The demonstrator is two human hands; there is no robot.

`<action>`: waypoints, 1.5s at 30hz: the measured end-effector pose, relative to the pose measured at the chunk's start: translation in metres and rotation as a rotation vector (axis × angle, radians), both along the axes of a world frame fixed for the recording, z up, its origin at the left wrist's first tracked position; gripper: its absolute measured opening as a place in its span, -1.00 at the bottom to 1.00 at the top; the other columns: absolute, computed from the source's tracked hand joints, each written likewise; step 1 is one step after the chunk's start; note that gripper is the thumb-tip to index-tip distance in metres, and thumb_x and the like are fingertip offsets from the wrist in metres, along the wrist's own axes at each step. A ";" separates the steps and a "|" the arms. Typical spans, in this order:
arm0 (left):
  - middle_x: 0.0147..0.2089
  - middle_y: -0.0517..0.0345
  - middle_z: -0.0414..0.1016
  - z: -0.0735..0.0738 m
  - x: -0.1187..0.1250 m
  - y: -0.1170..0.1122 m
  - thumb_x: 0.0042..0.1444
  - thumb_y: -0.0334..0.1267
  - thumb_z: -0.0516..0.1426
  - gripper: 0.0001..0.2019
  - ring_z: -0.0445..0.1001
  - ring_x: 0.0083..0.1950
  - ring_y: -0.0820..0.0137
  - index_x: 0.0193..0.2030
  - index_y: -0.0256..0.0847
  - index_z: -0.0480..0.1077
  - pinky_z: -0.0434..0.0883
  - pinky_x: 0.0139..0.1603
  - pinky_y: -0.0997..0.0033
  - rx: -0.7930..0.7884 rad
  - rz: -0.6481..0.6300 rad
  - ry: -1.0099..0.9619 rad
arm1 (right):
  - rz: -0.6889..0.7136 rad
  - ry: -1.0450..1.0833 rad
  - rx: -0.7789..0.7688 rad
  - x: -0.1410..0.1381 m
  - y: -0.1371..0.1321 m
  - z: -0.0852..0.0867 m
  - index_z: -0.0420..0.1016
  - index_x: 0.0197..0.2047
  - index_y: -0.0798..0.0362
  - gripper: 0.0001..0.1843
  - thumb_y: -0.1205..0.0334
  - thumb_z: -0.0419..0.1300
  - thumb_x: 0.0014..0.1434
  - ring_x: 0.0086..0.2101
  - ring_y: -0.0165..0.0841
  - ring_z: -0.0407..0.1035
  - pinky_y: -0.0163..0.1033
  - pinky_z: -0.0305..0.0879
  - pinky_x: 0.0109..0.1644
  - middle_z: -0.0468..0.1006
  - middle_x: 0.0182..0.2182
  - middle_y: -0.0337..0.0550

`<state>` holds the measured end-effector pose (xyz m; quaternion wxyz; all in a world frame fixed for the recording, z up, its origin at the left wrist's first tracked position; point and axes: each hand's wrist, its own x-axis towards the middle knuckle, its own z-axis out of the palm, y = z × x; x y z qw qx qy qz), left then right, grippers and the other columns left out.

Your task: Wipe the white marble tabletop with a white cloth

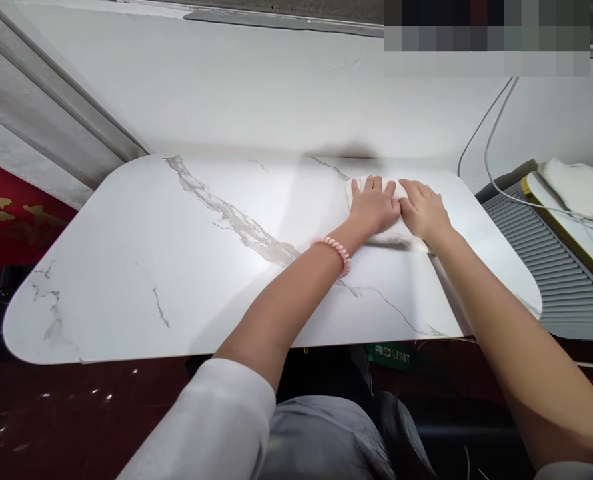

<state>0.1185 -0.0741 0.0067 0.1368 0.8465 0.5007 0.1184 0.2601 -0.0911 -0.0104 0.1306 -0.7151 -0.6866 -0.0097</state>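
A folded white cloth [394,237] lies on the right half of a white marble-patterned tabletop [126,247]. My left hand [375,208] rests flat on top of it with the fingers spread, and a pink coiled band [340,253] circles that wrist. Along the cloth's right edge, my right hand [426,212] has its fingers bent and close together on the fabric. The two hands almost touch. Part of the cloth is covered by them.
Behind the tabletop rises a white wall [276,93]. White cables [491,143] hang at the right, near a grey ribbed cabinet [566,260] bearing another white cloth [576,190]. Red fabric with gold markings [21,220] is at the left. The tabletop's corners are rounded.
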 end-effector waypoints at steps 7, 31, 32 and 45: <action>0.50 -0.05 0.15 -0.001 0.004 0.047 0.36 -0.24 -0.17 -0.47 0.01 0.54 0.17 0.43 -0.21 0.17 -0.10 0.53 -0.09 0.027 0.030 -0.014 | -0.045 0.035 -0.028 -0.005 0.047 0.005 0.21 0.41 -0.03 -0.38 0.16 -0.17 0.32 0.36 0.00 0.10 0.35 -0.04 0.41 0.26 0.38 0.00; 0.49 0.05 0.16 -0.006 0.002 0.071 0.35 -0.22 -0.15 -0.48 -0.04 0.55 0.13 0.42 -0.09 0.19 -0.21 0.55 -0.07 0.035 0.143 -0.066 | 0.122 0.006 0.006 -0.007 0.081 0.007 0.23 0.38 -0.02 -0.42 0.23 -0.19 0.35 0.36 -0.10 0.10 0.07 0.08 0.39 0.28 0.38 -0.09; 0.50 0.07 0.14 -0.005 0.000 0.065 0.36 -0.22 -0.15 -0.47 -0.06 0.56 0.14 0.44 -0.08 0.17 -0.21 0.55 -0.07 0.028 0.155 -0.057 | 0.130 0.009 0.001 -0.008 0.077 0.007 0.22 0.40 -0.06 -0.41 0.22 -0.18 0.35 0.37 -0.10 0.09 0.10 0.08 0.39 0.26 0.39 -0.12; 0.55 0.04 0.04 0.001 -0.040 -0.046 0.40 -0.18 -0.17 -0.46 -0.11 0.58 0.16 0.49 -0.11 0.07 -0.21 0.55 -0.11 -0.018 0.066 0.021 | 0.082 0.008 -0.003 -0.042 -0.046 -0.003 0.11 0.47 -0.03 -0.36 0.02 -0.28 0.42 0.40 0.01 -0.01 0.28 -0.04 0.41 0.16 0.44 -0.01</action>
